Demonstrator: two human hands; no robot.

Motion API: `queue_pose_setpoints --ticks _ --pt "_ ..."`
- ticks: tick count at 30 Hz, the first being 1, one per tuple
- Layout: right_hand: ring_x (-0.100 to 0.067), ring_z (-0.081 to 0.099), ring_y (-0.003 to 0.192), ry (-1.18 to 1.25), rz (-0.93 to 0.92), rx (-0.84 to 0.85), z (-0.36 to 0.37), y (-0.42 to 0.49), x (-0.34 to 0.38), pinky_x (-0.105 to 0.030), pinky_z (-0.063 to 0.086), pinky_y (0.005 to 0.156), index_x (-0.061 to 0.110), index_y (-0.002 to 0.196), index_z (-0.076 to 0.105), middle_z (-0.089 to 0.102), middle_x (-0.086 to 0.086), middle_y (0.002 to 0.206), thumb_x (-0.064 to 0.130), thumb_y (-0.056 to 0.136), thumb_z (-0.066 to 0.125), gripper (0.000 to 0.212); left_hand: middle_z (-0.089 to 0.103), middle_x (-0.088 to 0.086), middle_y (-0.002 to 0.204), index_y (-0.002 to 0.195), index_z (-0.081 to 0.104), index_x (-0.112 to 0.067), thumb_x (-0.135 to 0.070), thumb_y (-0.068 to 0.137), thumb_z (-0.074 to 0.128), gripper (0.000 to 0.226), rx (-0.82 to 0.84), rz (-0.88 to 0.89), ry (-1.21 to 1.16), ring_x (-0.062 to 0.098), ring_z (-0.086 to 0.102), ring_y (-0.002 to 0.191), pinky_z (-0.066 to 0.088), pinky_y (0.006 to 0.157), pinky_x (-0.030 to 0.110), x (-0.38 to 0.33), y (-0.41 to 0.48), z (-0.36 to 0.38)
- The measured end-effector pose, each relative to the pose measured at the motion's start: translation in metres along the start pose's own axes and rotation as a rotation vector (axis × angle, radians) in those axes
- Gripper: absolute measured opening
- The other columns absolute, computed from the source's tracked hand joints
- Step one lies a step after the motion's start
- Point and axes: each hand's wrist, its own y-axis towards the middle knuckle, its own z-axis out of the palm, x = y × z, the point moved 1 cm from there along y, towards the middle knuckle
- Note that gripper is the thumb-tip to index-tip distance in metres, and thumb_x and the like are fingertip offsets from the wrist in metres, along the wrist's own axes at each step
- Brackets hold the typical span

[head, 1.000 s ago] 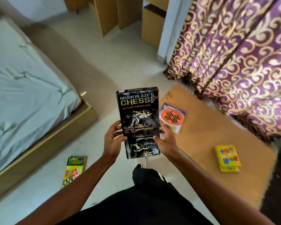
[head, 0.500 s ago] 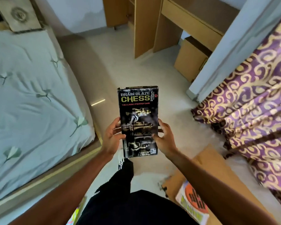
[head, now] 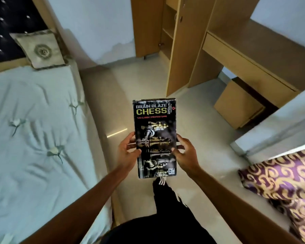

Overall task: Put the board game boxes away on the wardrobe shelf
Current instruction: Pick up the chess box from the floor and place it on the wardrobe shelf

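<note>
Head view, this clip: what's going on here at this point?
A person is carrying a chess box upright in front of them, the left hand and right hand gripping its long edges. They stand on the floor between the bed and a purple curtain, facing the open wooden wardrobe ahead. The box is not yet on a shelf; no other game boxes are in view.

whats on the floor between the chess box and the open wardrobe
Nothing: in the head view, only bare pale floor stretches from the chess box, held by both hands, to the open wardrobe.
</note>
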Motion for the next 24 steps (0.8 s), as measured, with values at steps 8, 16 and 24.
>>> queue_pose_setpoints --ticks 8,16,24 --pt "-0.015 0.066 0.091 -0.008 -0.036 0.067 0.025 0.244 0.043 -0.009 0.050 0.079 0.016 0.134 0.055 0.061 0.001 0.121 0.006 0.082 0.072 0.055 0.063 0.002 0.115 0.137 0.051 -0.028 0.004 0.079 0.070 0.069 -0.115 0.011 0.094 0.014 0.068 0.096 0.060 0.069 0.024 -0.043 0.229 0.008" --pt "-0.008 0.061 0.090 -0.070 -0.094 0.104 0.076 0.467 0.110 -0.001 0.044 0.077 0.007 0.130 0.059 0.062 0.002 0.114 0.002 0.077 0.076 0.056 0.062 0.003 0.109 0.135 0.054 -0.029 0.000 0.077 0.074 0.067 -0.208 0.023 0.094 0.018 0.069 0.091 0.058 0.057 0.021 -0.084 0.437 -0.022" --pt "-0.006 0.061 0.087 -0.032 -0.075 0.071 0.166 0.674 0.173 0.000 0.045 0.072 0.011 0.132 0.056 0.063 0.000 0.119 0.003 0.078 0.075 0.058 0.061 0.003 0.112 0.139 0.051 -0.028 -0.003 0.079 0.074 0.068 -0.175 0.020 0.092 0.016 0.068 0.091 0.057 0.055 0.021 -0.122 0.667 -0.082"
